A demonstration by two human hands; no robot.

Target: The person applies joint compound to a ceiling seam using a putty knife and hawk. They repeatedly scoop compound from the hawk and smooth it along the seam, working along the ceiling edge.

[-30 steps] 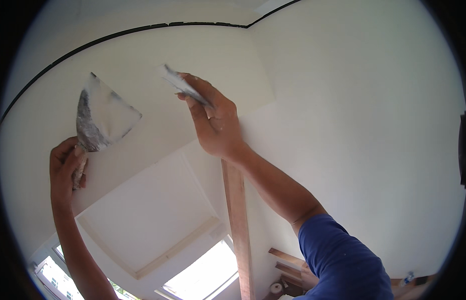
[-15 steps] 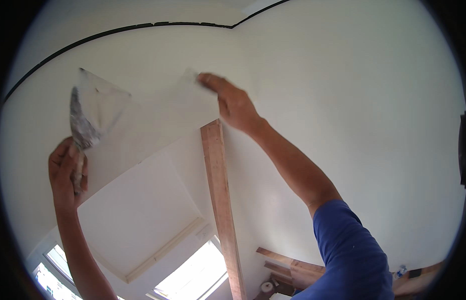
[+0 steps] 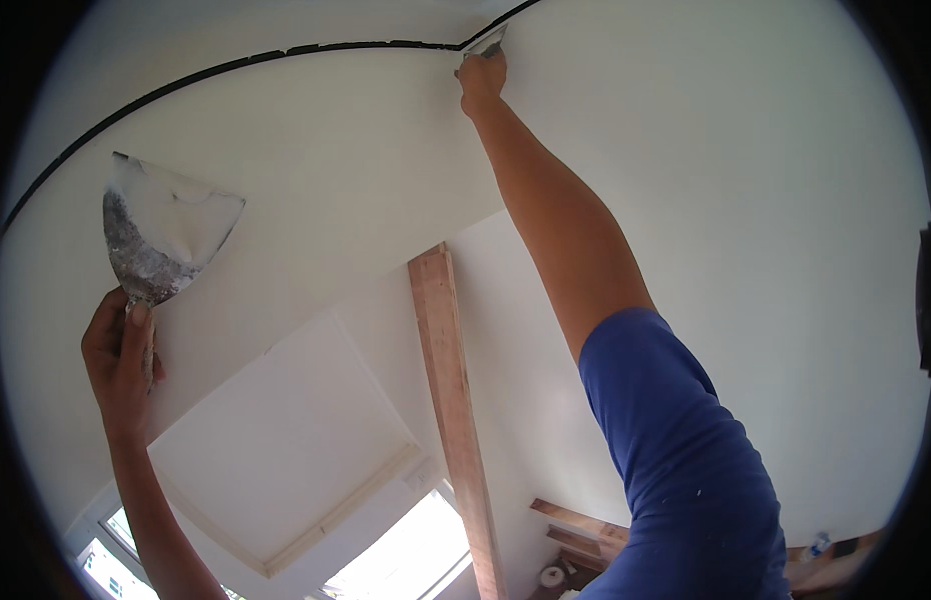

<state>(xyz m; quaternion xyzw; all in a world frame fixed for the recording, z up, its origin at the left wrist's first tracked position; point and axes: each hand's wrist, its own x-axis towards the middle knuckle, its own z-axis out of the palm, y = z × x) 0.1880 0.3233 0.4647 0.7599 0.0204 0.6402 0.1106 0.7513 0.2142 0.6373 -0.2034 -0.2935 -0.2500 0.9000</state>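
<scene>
Free: wall between broad putty knife and right arm | Obstacles: black strip above, wooden beam below

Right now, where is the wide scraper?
In the head view, the wide scraper is at the upper left, held in the left hand, with its broad end up, below the long black strip.

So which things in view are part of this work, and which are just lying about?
In use:
wide scraper bearing white paste, in the left hand
second blade, in the right hand, near the black strip

Just around:
wooden beam
bottle, lower right
wooden boards, bottom
</scene>
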